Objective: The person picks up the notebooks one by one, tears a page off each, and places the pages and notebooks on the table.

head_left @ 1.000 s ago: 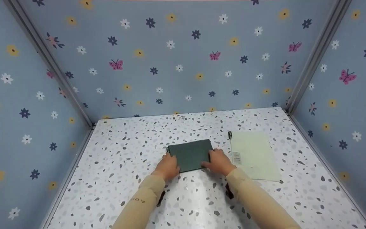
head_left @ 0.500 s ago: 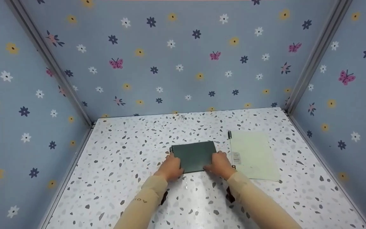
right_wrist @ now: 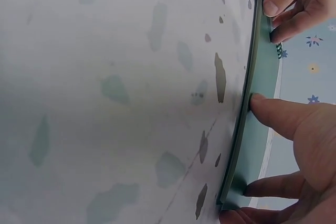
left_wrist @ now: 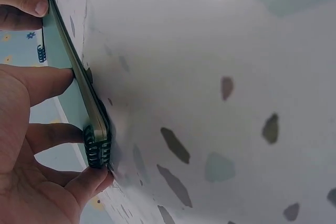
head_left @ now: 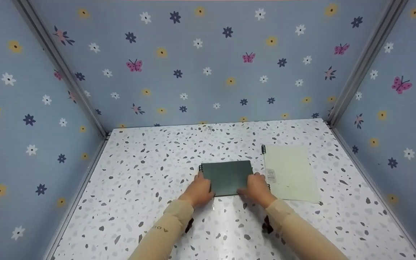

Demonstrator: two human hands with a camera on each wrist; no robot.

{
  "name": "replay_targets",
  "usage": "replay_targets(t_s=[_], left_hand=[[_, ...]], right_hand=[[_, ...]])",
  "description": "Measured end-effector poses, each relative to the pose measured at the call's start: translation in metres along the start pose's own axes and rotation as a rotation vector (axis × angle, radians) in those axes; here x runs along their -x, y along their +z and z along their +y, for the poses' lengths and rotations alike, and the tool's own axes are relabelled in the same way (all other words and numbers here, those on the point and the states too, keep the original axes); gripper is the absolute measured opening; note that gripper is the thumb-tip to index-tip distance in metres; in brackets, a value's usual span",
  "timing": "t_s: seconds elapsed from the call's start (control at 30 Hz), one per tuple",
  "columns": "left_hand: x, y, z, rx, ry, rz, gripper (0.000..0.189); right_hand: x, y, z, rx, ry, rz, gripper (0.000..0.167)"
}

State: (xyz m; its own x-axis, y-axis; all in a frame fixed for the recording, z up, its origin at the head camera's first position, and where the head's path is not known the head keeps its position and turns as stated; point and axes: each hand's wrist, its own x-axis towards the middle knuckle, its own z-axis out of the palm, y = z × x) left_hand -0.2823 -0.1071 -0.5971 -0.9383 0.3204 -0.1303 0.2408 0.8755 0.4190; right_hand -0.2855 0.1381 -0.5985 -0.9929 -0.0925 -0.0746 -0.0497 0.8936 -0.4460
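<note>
A dark green spiral notebook (head_left: 228, 178) lies closed on the speckled table, its black coil at the left end. My left hand (head_left: 199, 189) grips that end; in the left wrist view its thumb rests at the near edge and its fingers curl about the coil (left_wrist: 97, 149). At the opposite end, my right hand (head_left: 259, 189) holds the notebook, thumb along the near edge and fingertips at the far corner in the right wrist view. Just right of this hand lies a pale green spiral notebook (head_left: 293, 173) with a small grey label (head_left: 271, 176) on its cover.
Blue walls (head_left: 193, 61) with flowers and butterflies enclose the white speckled table (head_left: 150, 173) at the back and both sides. Grey metal posts (head_left: 367, 61) stand in the corners.
Both hands have shifted the dark green notebook to the right, closer to the pale one, and turned it slightly straighter. The head view has also tilted a little.
</note>
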Motion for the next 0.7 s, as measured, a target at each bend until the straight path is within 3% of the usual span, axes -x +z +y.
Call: replay_targets(t_s=[0.3, 0.57, 0.7], left_hand=[[0.005, 0.004, 0.001, -0.031, 0.01, 0.034, 0.05], [0.013, 0.005, 0.011, -0.174, 0.14, 0.034, 0.031], [0.012, 0.005, 0.014, -0.226, 0.17, 0.034, 0.023]], right_hand=[[0.0, 0.002, -0.003, -0.028, 0.044, -0.008, 0.068], [-0.003, -0.001, -0.008, -0.043, 0.072, 0.0, 0.066], [-0.006, -0.005, -0.009, -0.04, 0.052, 0.029, 0.065]])
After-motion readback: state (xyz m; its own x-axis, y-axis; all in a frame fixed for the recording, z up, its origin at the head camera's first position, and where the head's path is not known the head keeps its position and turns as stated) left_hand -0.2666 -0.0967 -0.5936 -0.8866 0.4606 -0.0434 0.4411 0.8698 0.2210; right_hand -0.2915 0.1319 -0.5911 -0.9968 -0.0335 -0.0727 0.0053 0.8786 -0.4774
